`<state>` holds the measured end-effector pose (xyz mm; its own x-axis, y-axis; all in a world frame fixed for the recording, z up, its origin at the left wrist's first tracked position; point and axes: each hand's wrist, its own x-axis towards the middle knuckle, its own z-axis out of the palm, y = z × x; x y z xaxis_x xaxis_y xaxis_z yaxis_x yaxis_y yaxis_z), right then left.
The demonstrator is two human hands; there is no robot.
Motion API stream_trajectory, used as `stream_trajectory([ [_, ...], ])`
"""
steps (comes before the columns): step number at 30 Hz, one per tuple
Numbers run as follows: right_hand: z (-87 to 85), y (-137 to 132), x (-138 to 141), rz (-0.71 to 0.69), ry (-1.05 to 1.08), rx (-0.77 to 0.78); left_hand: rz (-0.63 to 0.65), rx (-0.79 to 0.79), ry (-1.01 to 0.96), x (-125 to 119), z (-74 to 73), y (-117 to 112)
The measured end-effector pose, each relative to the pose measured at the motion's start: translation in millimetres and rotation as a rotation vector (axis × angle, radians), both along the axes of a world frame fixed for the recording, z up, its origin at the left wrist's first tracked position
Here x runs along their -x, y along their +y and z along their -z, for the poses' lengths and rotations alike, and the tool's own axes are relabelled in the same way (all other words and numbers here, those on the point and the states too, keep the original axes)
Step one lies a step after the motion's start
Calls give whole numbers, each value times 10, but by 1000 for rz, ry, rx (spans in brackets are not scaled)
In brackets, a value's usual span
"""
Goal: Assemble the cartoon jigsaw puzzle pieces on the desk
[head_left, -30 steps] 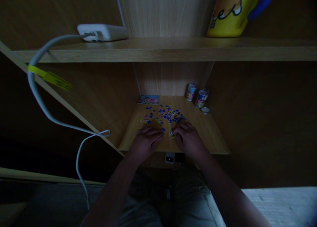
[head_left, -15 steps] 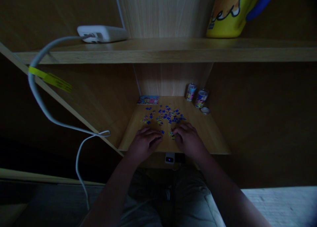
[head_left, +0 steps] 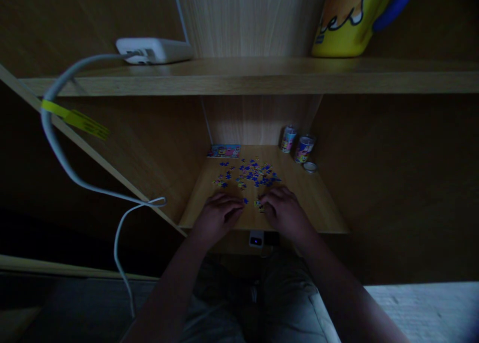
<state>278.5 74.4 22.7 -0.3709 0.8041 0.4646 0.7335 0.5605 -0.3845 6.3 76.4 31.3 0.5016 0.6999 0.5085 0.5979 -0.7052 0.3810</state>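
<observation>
Both my hands rest palm down on the near part of a small wooden desk [head_left: 318,203]. My left hand [head_left: 219,215] lies flat with its fingers stretched toward a lone blue puzzle piece [head_left: 245,200]. My right hand [head_left: 284,210] has bent fingers, and their tips pinch a small yellowish cluster of joined pieces [head_left: 258,203]. Beyond the hands lies a scatter of several blue and mixed puzzle pieces [head_left: 249,173]. The light is very dim.
A picture card [head_left: 224,151] lies at the desk's back left. Two small printed cans [head_left: 288,138] [head_left: 304,148] and a round lid [head_left: 310,167] stand at the back right. The shelf above holds a white adapter [head_left: 153,50] with a hanging cable [head_left: 56,143] and a yellow mug [head_left: 352,18].
My left hand's fingers have drawn back slightly toward me. My right hand has hardly shifted at the small cluster of pieces.
</observation>
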Motion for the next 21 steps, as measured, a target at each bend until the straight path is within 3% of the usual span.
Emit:
stream_trajectory([
  [21, -2, -6, -2, -48, 10, 15, -76, -90, 136, -30, -10, -121],
])
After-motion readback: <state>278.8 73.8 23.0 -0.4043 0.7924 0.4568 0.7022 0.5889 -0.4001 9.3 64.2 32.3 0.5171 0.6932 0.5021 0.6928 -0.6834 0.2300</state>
